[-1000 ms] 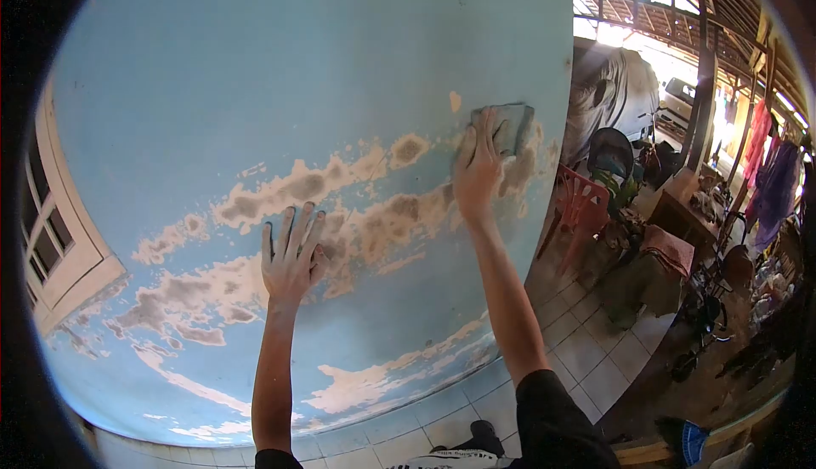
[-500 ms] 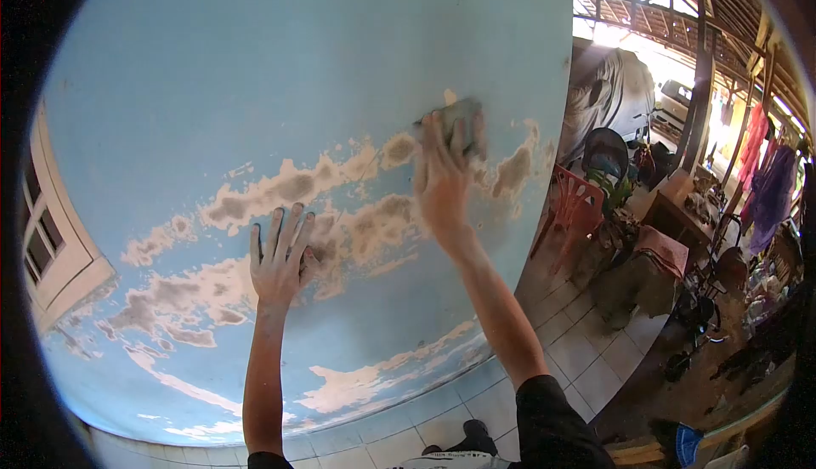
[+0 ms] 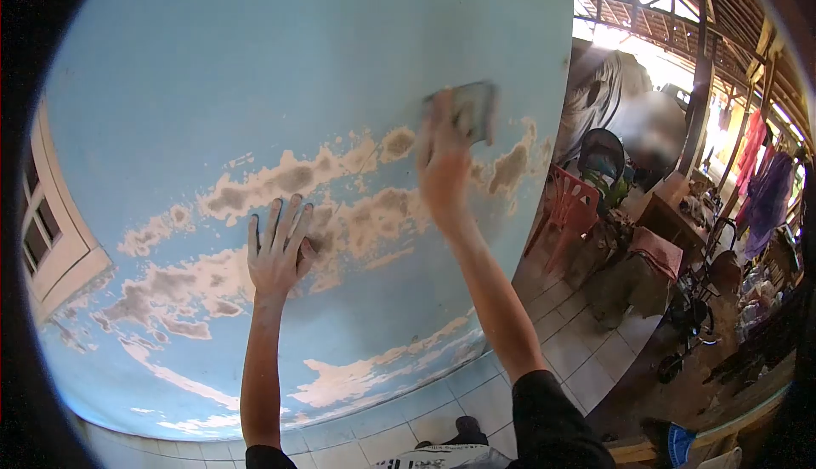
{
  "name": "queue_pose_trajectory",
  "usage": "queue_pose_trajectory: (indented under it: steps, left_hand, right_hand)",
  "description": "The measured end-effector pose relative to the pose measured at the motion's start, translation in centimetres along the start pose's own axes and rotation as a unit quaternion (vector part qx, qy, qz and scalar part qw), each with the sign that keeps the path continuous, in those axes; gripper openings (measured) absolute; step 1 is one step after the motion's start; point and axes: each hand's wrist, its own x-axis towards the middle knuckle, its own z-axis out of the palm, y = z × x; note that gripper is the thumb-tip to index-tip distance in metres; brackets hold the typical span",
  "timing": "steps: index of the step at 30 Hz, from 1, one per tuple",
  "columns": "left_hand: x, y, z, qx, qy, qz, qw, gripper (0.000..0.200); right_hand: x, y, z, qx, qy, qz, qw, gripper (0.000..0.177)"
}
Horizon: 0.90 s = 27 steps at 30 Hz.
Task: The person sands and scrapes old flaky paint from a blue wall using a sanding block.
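Blue wall (image 3: 255, 69), right hand (image 3: 442, 163) pressing grey pad (image 3: 473, 110)

Red chair (image 3: 574, 210), window frame (image 3: 64, 263), hanging clothes (image 3: 767, 198)

Strong daylight enters from the open wooden roof (image 3: 680, 10) at the upper right, where it burns to white. The pale blue wall (image 3: 255, 69) is lit evenly, without hard shadows. The right hand (image 3: 442, 163) and its grey rectangular block (image 3: 472, 110) are smeared by motion; the left hand (image 3: 276, 256) is sharp. Fisheye distortion bends the edges; the corners are black.
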Motion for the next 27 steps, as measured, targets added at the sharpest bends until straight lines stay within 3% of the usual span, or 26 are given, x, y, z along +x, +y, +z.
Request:
queue_pose_trajectory:
  steps: [1,3,4,5,6,7,9,10,11,12,14,15,16,18,19,21,22,24,25,27]
  left_hand:
    - [-0.3,-0.2,-0.1,0.002,-0.002,0.002,1.0,0.044]
    - [-0.2,-0.1,0.4,0.012,0.008,0.003,1.0,0.042]
    - [-0.4,-0.1,0.3,0.012,0.007,0.009,1.0,0.042]
    - [-0.3,-0.1,0.4,0.019,0.01,0.006,1.0,0.045]
    - [-0.2,-0.1,0.4,0.027,0.013,0.0,1.0,0.048]
    - [-0.2,0.0,0.5,0.027,0.012,-0.001,1.0,0.048]
    - [-0.1,0.0,0.6,0.024,0.033,-0.002,0.999,0.049]
    - [-0.2,0.0,0.6,0.023,0.033,0.0,0.999,0.049]
    - [-0.2,-0.1,0.7,0.029,0.023,-0.002,0.999,0.049]
    - [-0.3,0.0,0.6,0.034,0.013,-0.003,0.999,0.049]
    - [-0.4,0.1,0.4,0.029,0.011,0.003,1.0,0.049]
    - [-0.2,-0.1,0.4,0.026,0.015,0.002,1.0,0.05]
    - [0.1,-0.2,0.5,0.033,0.016,-0.003,0.999,0.05]
    - [-0.1,0.1,0.4,0.029,0.018,-0.002,0.999,0.051]
    - [-0.1,0.1,0.2,0.032,0.011,-0.007,0.999,0.051]
    - [0.0,0.0,-0.1,-0.001,-0.008,0.006,1.0,0.047]
    - [-0.1,0.1,-0.2,0.002,-0.008,0.006,1.0,0.047]
    - [0.2,0.1,-0.2,0.004,0.001,-0.005,1.0,0.051]
    - [0.3,0.2,-0.3,0.009,0.004,-0.004,1.0,0.051]
    - [0.5,0.6,-0.5,-0.033,-0.003,-0.006,0.999,0.053]
  right_hand:
    - [-1.9,-0.2,0.1,0.002,0.0,0.003,1.0,0.035]
    - [-4.1,-0.1,0.0,-0.065,-0.062,-0.166,0.982,0.037]
    - [-3.3,-0.1,-1.0,-0.065,-0.06,-0.16,0.983,0.037]
    - [-1.6,0.5,-2.2,0.109,-0.05,0.057,0.991,0.036]
    - [-0.3,0.8,-2.8,0.277,-0.04,0.265,0.923,0.035]
    - [-1.2,1.0,-2.0,0.277,-0.042,0.266,0.922,0.035]
    - [-4.3,0.7,0.5,0.187,0.015,0.067,0.98,0.034]
    - [-6.4,-1.4,0.1,0.079,-0.033,-0.024,0.996,0.034]
    - [-7.7,-2.9,-0.4,-0.03,-0.079,-0.116,0.99,0.033]
    - [-8.2,-1.9,-0.1,-0.03,-0.079,-0.116,0.99,0.033]
    - [-10.1,1.3,1.2,-0.013,-0.094,-0.279,0.956,0.038]
    - [-9.4,2.5,1.6,-0.009,-0.098,-0.16,0.982,0.038]
    - [-7.4,2.3,1.1,-0.003,-0.097,-0.166,0.981,0.038]
    - [-5.2,1.6,0.2,0.192,0.023,0.072,0.979,0.04]
    - [-6.2,1.1,0.3,0.196,0.015,0.073,0.978,0.04]
    - [-9.2,0.2,0.5,-0.002,-0.071,-0.111,0.991,0.042]
    - [-10.1,0.9,0.5,0.0,-0.07,-0.111,0.991,0.042]
    - [-10.3,2.7,-0.2,-0.001,-0.19,-0.229,0.955,0.044]
    - [-9.6,3.1,-0.3,0.001,-0.185,-0.23,0.955,0.044]
    - [-7.9,3.4,-0.3,0.092,-0.038,0.011,0.995,0.045]
